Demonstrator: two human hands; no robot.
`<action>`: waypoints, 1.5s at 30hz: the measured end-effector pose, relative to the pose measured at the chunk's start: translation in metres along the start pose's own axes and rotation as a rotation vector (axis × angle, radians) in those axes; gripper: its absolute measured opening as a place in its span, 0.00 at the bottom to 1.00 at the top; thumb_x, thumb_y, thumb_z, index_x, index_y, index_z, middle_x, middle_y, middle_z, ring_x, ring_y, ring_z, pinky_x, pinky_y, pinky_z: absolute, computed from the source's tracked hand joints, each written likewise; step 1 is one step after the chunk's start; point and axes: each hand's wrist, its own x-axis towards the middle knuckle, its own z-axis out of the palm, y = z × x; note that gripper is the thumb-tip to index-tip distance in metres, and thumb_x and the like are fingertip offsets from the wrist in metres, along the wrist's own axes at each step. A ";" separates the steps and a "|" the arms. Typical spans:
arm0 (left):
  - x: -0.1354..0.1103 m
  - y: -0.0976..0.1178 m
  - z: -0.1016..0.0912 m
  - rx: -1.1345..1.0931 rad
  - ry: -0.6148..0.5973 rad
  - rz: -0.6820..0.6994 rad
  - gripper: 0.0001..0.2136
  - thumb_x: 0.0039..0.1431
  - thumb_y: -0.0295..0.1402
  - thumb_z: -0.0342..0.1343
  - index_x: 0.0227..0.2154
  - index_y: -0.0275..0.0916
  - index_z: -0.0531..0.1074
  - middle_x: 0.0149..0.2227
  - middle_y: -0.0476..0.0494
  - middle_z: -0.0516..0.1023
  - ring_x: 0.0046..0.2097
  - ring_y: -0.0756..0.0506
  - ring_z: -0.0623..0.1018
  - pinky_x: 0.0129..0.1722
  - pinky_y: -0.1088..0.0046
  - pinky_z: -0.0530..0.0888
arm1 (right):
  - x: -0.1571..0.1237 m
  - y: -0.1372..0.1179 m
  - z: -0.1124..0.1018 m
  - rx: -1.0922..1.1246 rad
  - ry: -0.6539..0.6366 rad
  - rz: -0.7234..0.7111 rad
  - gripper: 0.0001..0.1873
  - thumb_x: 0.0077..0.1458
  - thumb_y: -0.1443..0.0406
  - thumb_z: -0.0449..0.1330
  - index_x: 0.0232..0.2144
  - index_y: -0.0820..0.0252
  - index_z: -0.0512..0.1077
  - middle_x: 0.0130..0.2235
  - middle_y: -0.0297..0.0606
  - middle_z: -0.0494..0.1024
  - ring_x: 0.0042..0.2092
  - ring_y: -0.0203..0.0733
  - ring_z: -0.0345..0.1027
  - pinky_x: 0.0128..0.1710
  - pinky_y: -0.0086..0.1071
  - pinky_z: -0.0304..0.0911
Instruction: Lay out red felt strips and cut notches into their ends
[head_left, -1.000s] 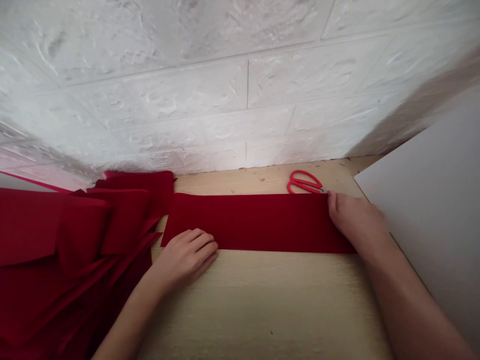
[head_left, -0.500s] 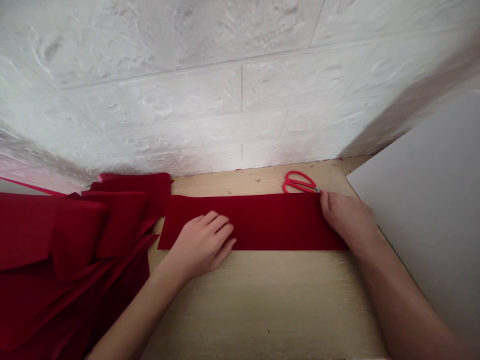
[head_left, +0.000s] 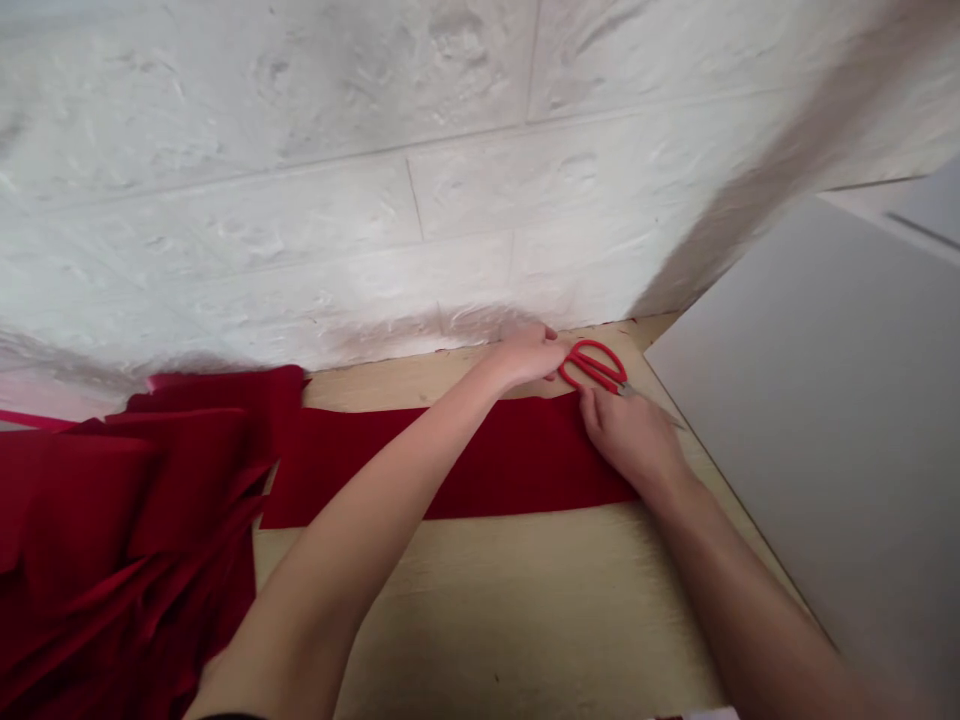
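A pair of red-handled scissors [head_left: 596, 368] lies on the wooden tabletop [head_left: 487, 620] just beyond the far edge of a strip of red felt [head_left: 517, 465]. My left hand [head_left: 525, 357] has reached across the strip, its fingertips at the scissors' left handle loop. Whether it grips the loop is hidden. My right hand [head_left: 630, 437] rests on the felt's right end, fingers spread, just below the scissors' handles and steel blades.
A heap of folded red felt [head_left: 127, 520] lies at the left, partly over the table's edge. A white textured brick-pattern wall [head_left: 300, 200] rises behind the table. A large pale grey board [head_left: 810, 420] stands at the right.
My left hand has moved from the near edge of the felt across it to the scissors. My right hand has shifted slightly, and the view has tilted.
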 end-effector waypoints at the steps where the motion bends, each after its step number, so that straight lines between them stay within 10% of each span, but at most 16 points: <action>1: -0.002 0.000 -0.001 -0.015 0.013 0.013 0.19 0.70 0.38 0.44 0.56 0.32 0.66 0.49 0.33 0.80 0.44 0.45 0.82 0.45 0.70 0.76 | 0.000 -0.001 0.000 -0.001 -0.004 0.001 0.29 0.72 0.58 0.39 0.43 0.63 0.79 0.37 0.52 0.82 0.39 0.56 0.80 0.41 0.45 0.71; 8: -0.100 -0.054 -0.032 0.287 0.155 0.348 0.15 0.71 0.36 0.45 0.51 0.37 0.72 0.55 0.37 0.75 0.58 0.43 0.74 0.61 0.62 0.70 | 0.003 -0.006 -0.003 -0.020 -0.013 0.033 0.27 0.71 0.59 0.41 0.41 0.63 0.79 0.36 0.52 0.81 0.39 0.54 0.79 0.41 0.45 0.71; 14: -0.174 -0.125 -0.031 0.726 0.136 0.246 0.27 0.71 0.47 0.44 0.65 0.37 0.63 0.70 0.34 0.59 0.72 0.33 0.55 0.70 0.44 0.54 | 0.006 -0.004 -0.002 -0.071 -0.055 0.098 0.30 0.72 0.60 0.38 0.40 0.64 0.79 0.38 0.54 0.81 0.41 0.56 0.80 0.42 0.45 0.71; 18: -0.183 -0.149 -0.026 0.830 0.183 0.126 0.27 0.72 0.47 0.40 0.70 0.45 0.53 0.74 0.40 0.48 0.74 0.33 0.50 0.69 0.38 0.49 | 0.006 -0.006 -0.001 -0.124 -0.054 0.134 0.29 0.72 0.60 0.38 0.44 0.66 0.78 0.40 0.56 0.82 0.44 0.58 0.80 0.43 0.45 0.70; 25: -0.182 -0.168 -0.051 0.790 0.432 0.039 0.20 0.70 0.39 0.44 0.59 0.39 0.70 0.59 0.33 0.72 0.60 0.32 0.70 0.60 0.45 0.67 | 0.002 -0.013 -0.002 -0.137 -0.039 0.145 0.30 0.72 0.59 0.37 0.45 0.64 0.78 0.40 0.55 0.82 0.43 0.56 0.79 0.42 0.42 0.70; 31: -0.185 -0.197 -0.065 0.702 0.602 -0.039 0.19 0.69 0.38 0.43 0.56 0.38 0.70 0.56 0.31 0.69 0.60 0.34 0.67 0.59 0.50 0.68 | 0.003 -0.014 0.000 -0.146 -0.016 0.154 0.29 0.71 0.59 0.38 0.45 0.66 0.77 0.37 0.58 0.81 0.40 0.58 0.79 0.38 0.42 0.69; 45: -0.203 -0.197 -0.061 0.834 0.686 -0.117 0.19 0.69 0.39 0.41 0.54 0.36 0.70 0.52 0.29 0.73 0.56 0.32 0.71 0.57 0.48 0.69 | -0.001 -0.017 -0.002 -0.127 0.017 0.099 0.32 0.71 0.61 0.35 0.42 0.68 0.79 0.36 0.57 0.81 0.39 0.58 0.79 0.39 0.46 0.70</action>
